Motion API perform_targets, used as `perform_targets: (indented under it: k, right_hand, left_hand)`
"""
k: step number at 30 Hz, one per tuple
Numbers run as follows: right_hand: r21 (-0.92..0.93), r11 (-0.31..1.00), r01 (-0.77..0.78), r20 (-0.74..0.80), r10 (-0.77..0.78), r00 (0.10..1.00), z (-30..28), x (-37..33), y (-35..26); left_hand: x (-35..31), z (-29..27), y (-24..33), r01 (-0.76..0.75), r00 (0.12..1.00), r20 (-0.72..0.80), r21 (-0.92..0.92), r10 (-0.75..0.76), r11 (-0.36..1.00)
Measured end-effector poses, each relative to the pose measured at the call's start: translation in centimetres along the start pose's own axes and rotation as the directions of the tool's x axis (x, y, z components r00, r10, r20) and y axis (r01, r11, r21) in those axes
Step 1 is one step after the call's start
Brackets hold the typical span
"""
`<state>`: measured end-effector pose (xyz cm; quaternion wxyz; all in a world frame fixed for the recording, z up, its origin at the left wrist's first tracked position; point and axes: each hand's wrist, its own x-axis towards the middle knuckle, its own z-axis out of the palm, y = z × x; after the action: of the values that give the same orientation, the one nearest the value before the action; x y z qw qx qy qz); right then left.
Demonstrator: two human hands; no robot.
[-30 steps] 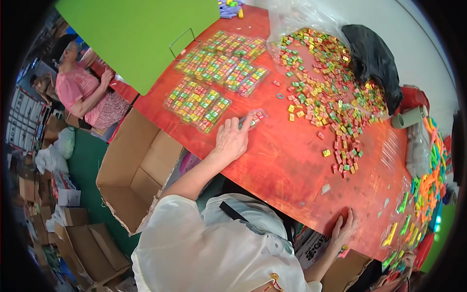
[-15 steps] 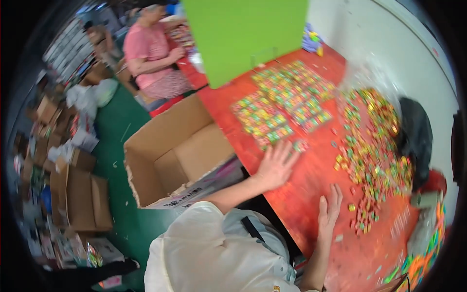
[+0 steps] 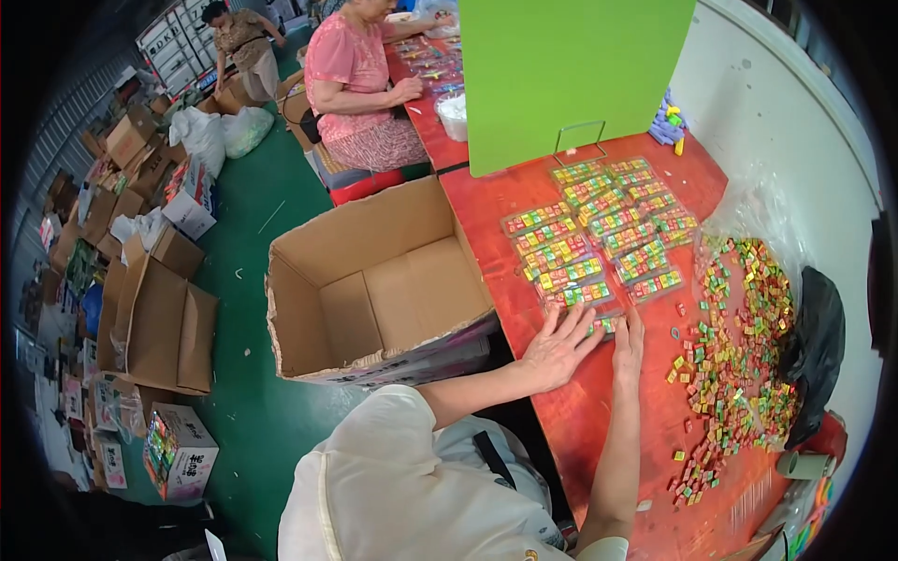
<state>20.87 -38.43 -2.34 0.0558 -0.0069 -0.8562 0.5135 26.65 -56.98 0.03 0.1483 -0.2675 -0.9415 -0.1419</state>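
Note:
My left hand (image 3: 554,355) lies with its fingers stretched and apart over the near edge of a small clear tray (image 3: 606,324) of coloured cubes. At that tray's right end my right hand (image 3: 629,353) touches it, fingers straight and pointing away from me. Part of the tray is hidden under my left fingers. Just beyond, rows of similar filled trays (image 3: 571,274) lie close together on the red table. To the right spreads a loose heap of small red, yellow and green cubes (image 3: 739,346).
An open cardboard box (image 3: 374,309) stands against the table's left edge. A green panel (image 3: 571,84) rises at the back. Clear plastic (image 3: 758,206) and a black bag (image 3: 816,346) border the heap. A co-worker in pink (image 3: 355,84) sits at the far left.
My right hand has moved left and away from me, from bare table to the small tray beside my left hand. The view has shifted, and the left hand remains at the near trays.

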Motion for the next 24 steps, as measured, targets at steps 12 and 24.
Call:
perform_targets:
  k: [12, 24]
  right_hand:
    - [0.179, 0.983, -0.043, -0.149, 0.070, 0.986, -3.9, -5.1, -0.5]
    - [-0.703, 0.701, -0.121, -0.387, -0.235, 0.892, -19.2, -13.8, 8.1]
  left_hand:
    - [0.8, -0.1, 0.4, -0.115, 0.993, -0.033, 0.057, 0.117, 0.992]
    - [1.2, 0.7, 1.3, -0.109, 0.994, -0.023, -0.038, 0.108, 0.993]
